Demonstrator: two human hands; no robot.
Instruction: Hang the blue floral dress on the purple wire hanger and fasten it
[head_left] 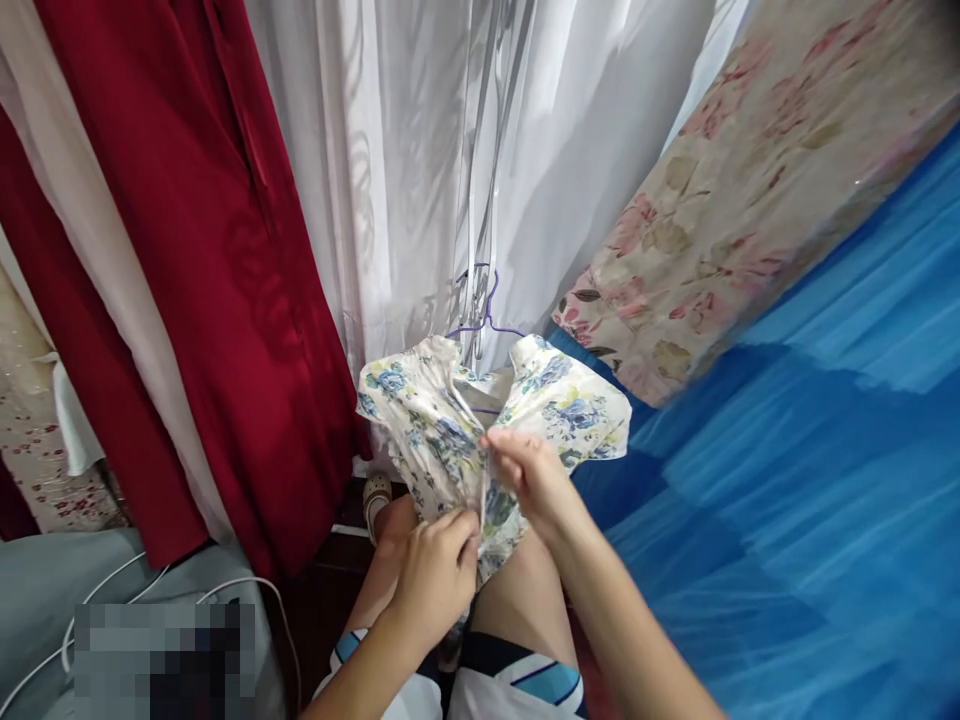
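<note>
A white blouse with blue flowers (577,405) hangs on a purple hanger (491,318) in front of me. My right hand (529,470) pinches the front edge of the blouse just below the neckline. Lower down the same front opening, my left hand (442,560) grips the cloth with curled fingers. Between the two hands the edge of the blouse runs nearly straight. Its lower part hangs between my legs and is partly hidden by my left hand.
White curtains (405,180) hang behind the blouse. Dark red garments (202,250) hang at the left, a floral cloth (720,200) and blue tulle (810,480) at the right. A grey surface (45,570) with a white cable (281,610) lies at the lower left.
</note>
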